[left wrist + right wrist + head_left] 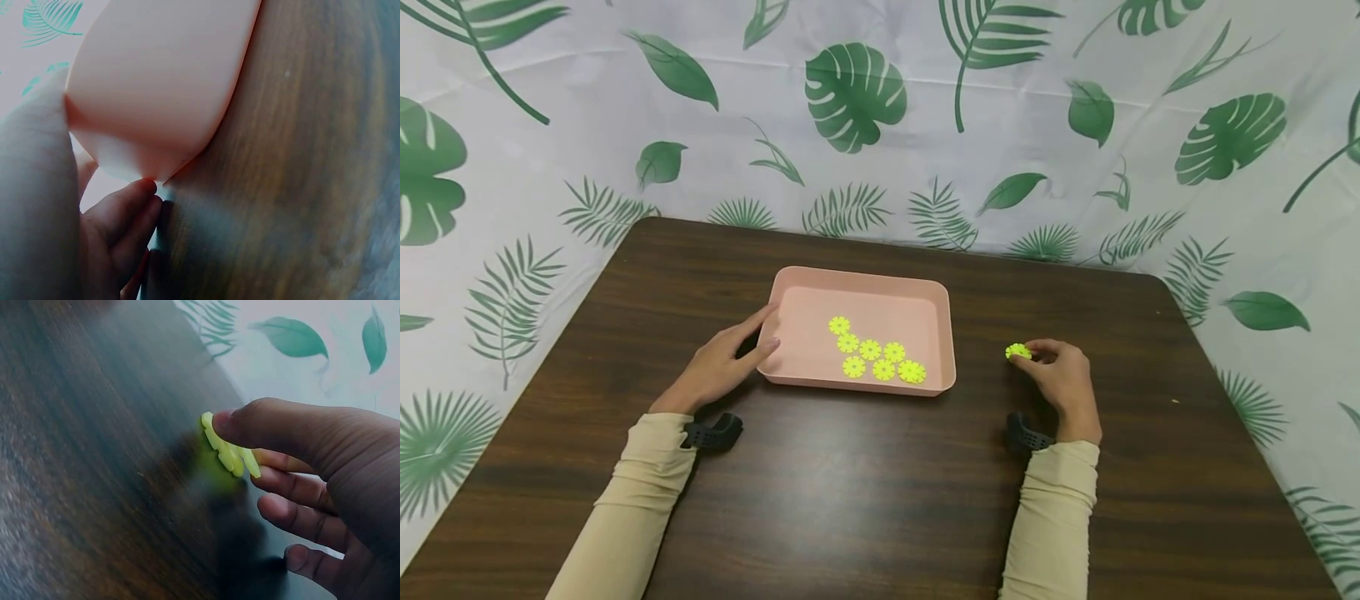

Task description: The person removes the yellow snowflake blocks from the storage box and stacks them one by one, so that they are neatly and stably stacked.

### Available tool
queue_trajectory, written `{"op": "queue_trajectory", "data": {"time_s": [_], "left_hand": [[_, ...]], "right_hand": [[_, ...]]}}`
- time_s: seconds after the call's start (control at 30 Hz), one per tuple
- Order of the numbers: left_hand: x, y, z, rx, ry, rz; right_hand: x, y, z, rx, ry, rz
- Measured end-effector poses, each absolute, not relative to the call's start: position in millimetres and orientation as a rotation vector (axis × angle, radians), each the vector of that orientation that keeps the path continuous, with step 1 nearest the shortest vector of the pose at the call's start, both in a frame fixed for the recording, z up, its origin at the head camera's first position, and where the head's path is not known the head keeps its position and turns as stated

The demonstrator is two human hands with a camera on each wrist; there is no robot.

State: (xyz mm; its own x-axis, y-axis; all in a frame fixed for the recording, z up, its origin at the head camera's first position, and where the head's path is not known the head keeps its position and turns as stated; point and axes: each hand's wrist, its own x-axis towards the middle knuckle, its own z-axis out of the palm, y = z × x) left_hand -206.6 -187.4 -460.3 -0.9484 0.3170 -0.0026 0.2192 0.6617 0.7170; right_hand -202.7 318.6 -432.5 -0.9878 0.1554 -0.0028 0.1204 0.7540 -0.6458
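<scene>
A pink tray (857,281) holds several neon-yellow notched plastic discs (870,349), mostly near its front right. My left hand (721,364) grips the tray's left edge. In the left wrist view its fingertips (145,187) touch the outer wall, while the large thumb lies over the rim. Off to the tray's right, my right hand (1062,379) pinches yellow notched discs (1018,352) between thumb and fingers. The right wrist view shows what looks like two overlapping discs (225,450) there, just over the tabletop; the thumb partly hides them.
The dark wood-grain table (835,483) has rounded far corners. Behind it hangs a white cloth (925,158) printed with green leaves, meeting the table's far edge. Each wrist wears a black band (715,433).
</scene>
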Motion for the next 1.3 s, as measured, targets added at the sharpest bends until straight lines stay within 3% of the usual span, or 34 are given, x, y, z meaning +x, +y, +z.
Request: {"op": "queue_trajectory", "data": {"time_s": [0.93, 1.3], "left_hand": [[-207, -189, -461, 0.424, 2.742, 1.156], [-207, -187, -460, 0.427, 2.744, 1.124]], "right_hand": [[-207, 317, -433, -0.213, -2.959, 1.069], [-209, 302, -419, -0.232, -2.686, 1.072]]}}
